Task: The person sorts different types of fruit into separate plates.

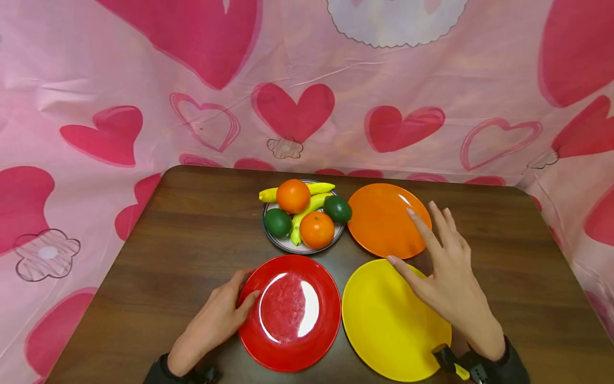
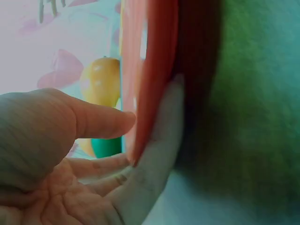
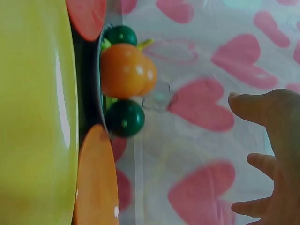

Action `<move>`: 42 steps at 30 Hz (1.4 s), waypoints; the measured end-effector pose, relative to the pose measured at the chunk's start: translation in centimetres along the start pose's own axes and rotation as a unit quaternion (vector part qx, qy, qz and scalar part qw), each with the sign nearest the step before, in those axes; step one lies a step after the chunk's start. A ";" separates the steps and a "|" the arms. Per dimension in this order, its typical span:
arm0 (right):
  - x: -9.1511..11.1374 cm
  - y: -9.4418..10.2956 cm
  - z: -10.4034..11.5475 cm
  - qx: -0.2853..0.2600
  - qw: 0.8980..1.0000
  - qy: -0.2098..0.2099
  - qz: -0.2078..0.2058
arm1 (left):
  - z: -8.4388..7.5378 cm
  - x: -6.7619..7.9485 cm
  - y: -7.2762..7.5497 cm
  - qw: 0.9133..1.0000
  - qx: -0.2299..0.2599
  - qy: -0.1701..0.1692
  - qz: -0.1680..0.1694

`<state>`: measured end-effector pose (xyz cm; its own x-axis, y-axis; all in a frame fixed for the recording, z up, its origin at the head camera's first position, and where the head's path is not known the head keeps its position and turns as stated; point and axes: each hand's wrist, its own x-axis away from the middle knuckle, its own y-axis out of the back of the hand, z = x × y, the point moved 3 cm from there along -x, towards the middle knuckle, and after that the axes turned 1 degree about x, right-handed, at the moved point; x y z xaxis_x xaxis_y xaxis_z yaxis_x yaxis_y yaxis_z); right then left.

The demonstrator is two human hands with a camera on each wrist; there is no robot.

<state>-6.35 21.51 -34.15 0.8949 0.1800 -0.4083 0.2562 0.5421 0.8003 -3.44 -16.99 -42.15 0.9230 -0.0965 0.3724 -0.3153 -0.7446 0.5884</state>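
Observation:
My left hand (image 1: 216, 314) grips the left rim of a red plate (image 1: 288, 346). In the left wrist view its thumb (image 2: 105, 121) lies over the plate's upper face, with a finger (image 2: 161, 126) along the underside. My right hand (image 1: 451, 272) is spread over the right side, empty, its fingers apart above a yellow plate (image 1: 393, 325) and an orange plate (image 1: 384, 224). In the right wrist view those fingers (image 3: 255, 110) stand well away from the yellow plate's edge.
Behind the red plate, a white plate with a dark rim (image 1: 283, 246) bears two oranges (image 1: 316, 230), yellow bananas (image 1: 312, 208) and two dark green fruits (image 1: 277, 223). The brown wooden table (image 1: 192, 229) ends at a pink heart-patterned cloth (image 1: 336, 64) at the back and sides.

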 end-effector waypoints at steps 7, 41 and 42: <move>-4.0 -3.0 1.9 -0.015 0.998 0.039 0.044 | 0.5 -0.4 0.0 1.000 -0.006 -0.021 -0.004; -11.6 -14.0 1.8 -0.055 0.978 0.042 0.196 | 0.7 -0.6 -0.2 0.999 -0.010 -0.040 -0.008; -11.7 -14.2 1.6 -0.059 0.977 0.041 0.200 | 0.7 -0.6 -0.2 0.999 -0.009 -0.040 -0.008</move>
<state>-19.84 10.36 -40.03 0.8814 0.4594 -0.1102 -0.1568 0.5045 0.8491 -3.78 -17.23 -43.01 0.9421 -0.1385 0.3054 -0.3047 -0.7338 0.6072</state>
